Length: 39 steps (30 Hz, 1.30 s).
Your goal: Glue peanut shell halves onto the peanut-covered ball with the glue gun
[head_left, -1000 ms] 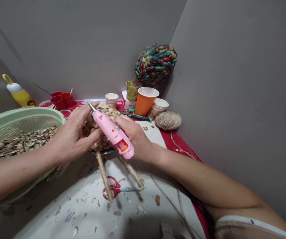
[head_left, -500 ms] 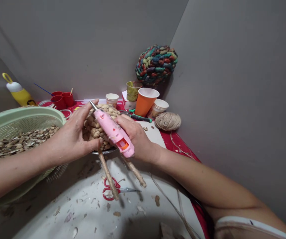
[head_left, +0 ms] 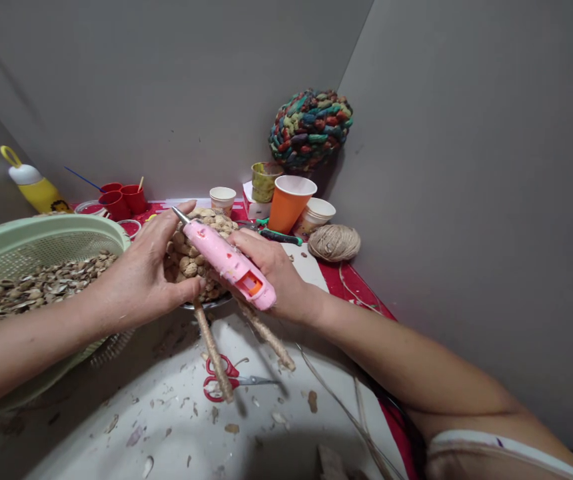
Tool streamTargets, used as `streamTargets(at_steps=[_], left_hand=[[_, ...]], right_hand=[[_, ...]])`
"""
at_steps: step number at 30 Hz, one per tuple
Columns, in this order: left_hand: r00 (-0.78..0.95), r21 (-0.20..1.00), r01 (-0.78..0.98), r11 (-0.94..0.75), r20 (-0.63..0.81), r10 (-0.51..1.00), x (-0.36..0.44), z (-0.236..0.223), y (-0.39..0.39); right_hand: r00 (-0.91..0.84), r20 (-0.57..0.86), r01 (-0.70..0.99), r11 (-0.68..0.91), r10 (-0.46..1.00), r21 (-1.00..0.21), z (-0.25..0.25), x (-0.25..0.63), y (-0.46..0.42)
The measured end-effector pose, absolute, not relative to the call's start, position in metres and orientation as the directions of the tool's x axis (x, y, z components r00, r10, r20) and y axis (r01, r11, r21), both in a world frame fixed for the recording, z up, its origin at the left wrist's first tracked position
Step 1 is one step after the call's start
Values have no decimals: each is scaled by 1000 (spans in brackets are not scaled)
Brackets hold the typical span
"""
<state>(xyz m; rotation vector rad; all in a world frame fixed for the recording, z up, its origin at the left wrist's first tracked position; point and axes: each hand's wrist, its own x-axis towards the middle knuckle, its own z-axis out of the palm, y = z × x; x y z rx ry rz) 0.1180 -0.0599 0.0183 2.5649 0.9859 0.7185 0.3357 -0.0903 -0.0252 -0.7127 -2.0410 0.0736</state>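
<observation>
My right hand (head_left: 271, 270) is closed round a pink glue gun (head_left: 226, 261) whose metal tip points up and left, over a rounded piece covered in nut shells (head_left: 194, 257). My left hand (head_left: 146, 277) grips that shell-covered piece from its left side, thumb below and fingers curled over the top. Two twine-wrapped sticks (head_left: 214, 353) hang down from the piece towards me. Red-handled scissors (head_left: 224, 381) lie on the white surface under the sticks.
A pale green basket (head_left: 36, 237) of shell pieces sits at the left. At the back stand red cups (head_left: 121, 199), paper cups (head_left: 222, 197), an orange cup (head_left: 289, 200), green-handled pliers (head_left: 279, 235), a twine ball (head_left: 334, 241), a multicoloured braided ball (head_left: 311, 127) and a yellow bottle (head_left: 31, 183). Shell crumbs litter the white surface (head_left: 166, 427).
The glue gun has tilted slightly, its rear end swinging a little to the right. The shell-covered piece has turned a bit, and its twine sticks have shifted slightly. Both hands keep their grips.
</observation>
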Motion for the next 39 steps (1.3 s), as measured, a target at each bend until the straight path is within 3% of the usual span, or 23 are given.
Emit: streamTargets(at_steps=[8,16,31,39], left_hand=[[625,414,536,-735,390,676,123,13,-59],[635,374,528,-762,423,647,121,11,-57],[596,390,588,-709,385,705,127,17,-60],[670,302,539,-786,412,618,119,11,-54]], right_hand=[[-376,754,471,812,538,-344,-24,335,-91],[-261,696,413,729,669,-546,-20,340,-94],[-293,647,464,696,704,-547,-26,337,-92],[-301,654,494,700,694,-516,-28,337,-92]])
